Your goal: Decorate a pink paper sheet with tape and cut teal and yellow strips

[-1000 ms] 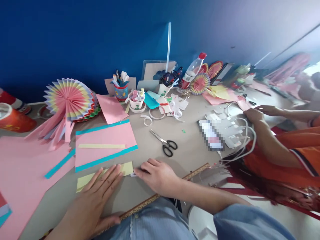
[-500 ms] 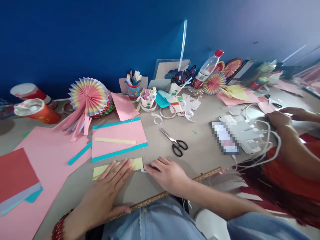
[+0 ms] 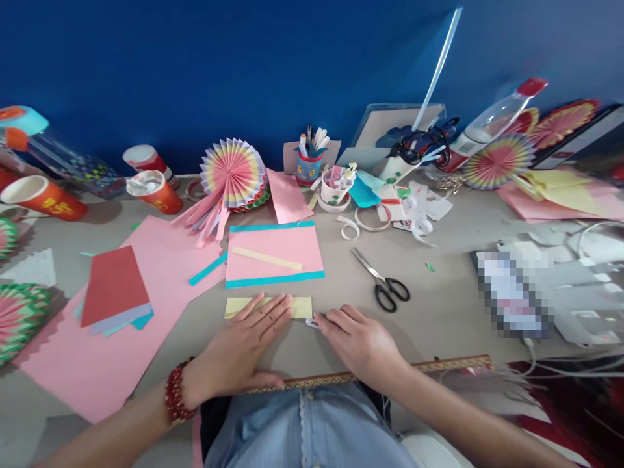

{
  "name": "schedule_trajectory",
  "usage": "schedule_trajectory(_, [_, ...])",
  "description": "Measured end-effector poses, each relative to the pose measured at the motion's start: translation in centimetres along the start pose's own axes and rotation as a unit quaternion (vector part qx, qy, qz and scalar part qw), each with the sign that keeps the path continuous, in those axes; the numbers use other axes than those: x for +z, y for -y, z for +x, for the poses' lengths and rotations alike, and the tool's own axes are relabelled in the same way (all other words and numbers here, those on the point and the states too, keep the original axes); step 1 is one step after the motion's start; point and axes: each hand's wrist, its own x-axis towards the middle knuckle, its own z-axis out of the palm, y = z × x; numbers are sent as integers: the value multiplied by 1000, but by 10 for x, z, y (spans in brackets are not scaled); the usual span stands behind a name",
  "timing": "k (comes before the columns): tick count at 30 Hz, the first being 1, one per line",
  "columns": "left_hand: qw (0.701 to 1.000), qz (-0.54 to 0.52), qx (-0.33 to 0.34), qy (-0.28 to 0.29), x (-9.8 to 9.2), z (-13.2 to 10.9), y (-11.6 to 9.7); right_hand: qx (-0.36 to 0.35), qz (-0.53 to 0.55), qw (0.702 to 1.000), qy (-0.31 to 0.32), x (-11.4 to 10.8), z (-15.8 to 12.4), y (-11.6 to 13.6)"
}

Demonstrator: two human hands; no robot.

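Observation:
My left hand (image 3: pixel 253 338) lies flat on a pale yellow paper strip (image 3: pixel 301 307), fingers stretched and slightly spread. The thumb reaches towards the table's patterned edge. At the strip's right end my right hand (image 3: pixel 358 338) is closed, with a small whitish tool with a rounded end (image 3: pixel 312 323) showing at its fingertips. The rest of that tool is hidden, so I cannot tell its kind. Just beyond the strip rests a pink sheet (image 3: pixel 273 242) with blue bands along two edges and a narrow cream strip (image 3: pixel 267 259) across it. Black-handled scissors (image 3: pixel 385 285) lie right of the sheet.
Left are a large pink sheet (image 3: pixel 160 260), red paper (image 3: pixel 116 286) and orange cups (image 3: pixel 155 192). A folded paper fan (image 3: pixel 231 172), pen holder (image 3: pixel 309 169) and paper cup of scraps (image 3: pixel 335 188) stand along the wall. A phone (image 3: pixel 511 292) with cables and a tilted bottle (image 3: pixel 492 130) are right.
My view has turned left, bringing more cups and fans in and taking the other person's arms out. Both hands keep their places at the yellow strip.

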Motion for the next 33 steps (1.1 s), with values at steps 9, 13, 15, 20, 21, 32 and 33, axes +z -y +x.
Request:
schedule_trajectory(9, [1000, -9, 0, 5, -4, 1, -1, -19, -14, 1000, 8, 1, 4, 6])
schedule_trajectory(13, [1000, -12, -5, 10, -5, 1, -2, -6, -9, 1000, 3, 3, 7, 8])
schedule_trajectory(15, [1000, -18, -7, 15, -5, 1, -2, 8, 4, 1000, -6, 3, 7, 8])
schedule_trajectory(20, [999, -40, -10, 20, -6, 1, -1, 25, 50, 998, -21, 1, 6, 7])
schedule_trajectory(21, [999, -45, -10, 18, -7, 0, -1, 20, 54, 998, -25, 1, 6, 7])
schedule_trajectory(32, [1000, -22, -7, 18, -8, -16, 16, 11, 55, 998, -19, 0, 5, 4])
schedule_trajectory(33, [1000, -21, -5, 23, -7, -16, 17, 10, 53, 998, -17, 0, 5, 5])
